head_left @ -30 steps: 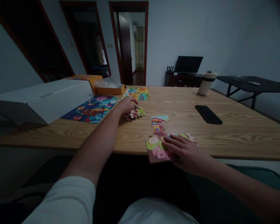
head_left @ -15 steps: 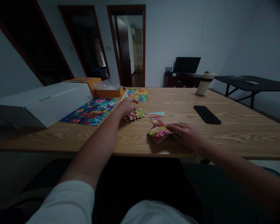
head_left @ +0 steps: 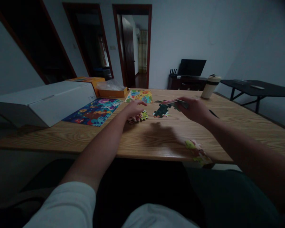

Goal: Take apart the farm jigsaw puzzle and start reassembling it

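My right hand (head_left: 193, 109) is raised above the table, thumb and fingers pinched on a joined section of jigsaw puzzle (head_left: 163, 110). It is tilted up so that its dark green back shows. Part of the section is hidden by the hand. Left of it my left hand (head_left: 135, 108) hovers palm down over a small heap of loose puzzle pieces (head_left: 138, 117), fingers stretched out and holding nothing. A further group of puzzle pieces (head_left: 197, 150) in pink and yellow-green lies at the table's front edge, below my right forearm.
Left stand a long white box (head_left: 49, 98) and an orange box (head_left: 112, 92) with clear plastic in it. Two picture sheets, one blue (head_left: 95, 110) and one yellow (head_left: 140, 95), lie flat. A tumbler (head_left: 210, 87) and a mostly hidden phone (head_left: 213, 113) are on the right.
My right hand has lifted the joined puzzle section and moved it up and away from me, turning its back into view. The pieces at the front edge have come into sight. My left hand stays near the heap.
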Demonstrator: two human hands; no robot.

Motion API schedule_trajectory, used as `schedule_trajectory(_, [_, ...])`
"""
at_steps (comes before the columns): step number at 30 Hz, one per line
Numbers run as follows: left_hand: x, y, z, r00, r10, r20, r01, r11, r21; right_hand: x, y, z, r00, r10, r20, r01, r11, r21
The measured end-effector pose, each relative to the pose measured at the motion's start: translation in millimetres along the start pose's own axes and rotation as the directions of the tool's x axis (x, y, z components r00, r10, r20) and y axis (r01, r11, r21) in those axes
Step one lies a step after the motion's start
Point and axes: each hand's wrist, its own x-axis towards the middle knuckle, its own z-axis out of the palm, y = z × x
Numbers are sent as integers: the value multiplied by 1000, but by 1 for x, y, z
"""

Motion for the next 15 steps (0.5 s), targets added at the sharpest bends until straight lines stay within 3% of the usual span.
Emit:
schedule_trajectory(2, [-3,9,6,994,0,110,8,997,-71,6,0,-3,999,32,-25,-32,999,4])
schedule_trajectory(4, [-4,15,15,987,77,144,-61,992,-113,11,-3,-7,997,51,-56,-49,998,38])
schedule_trajectory(6, [-2,18,23,986,123,115,-103,981,-166,16,-7,-10,994,65,-84,-57,993,101])
schedule_trajectory(10, [1,24,29,997,77,17,-67,937,-342,24,-13,-8,991,104,-80,-77,956,284])
schedule_trajectory(15, [1,31,17,1000,-9,14,14,865,-502,36,-6,18,977,211,27,-183,771,610])
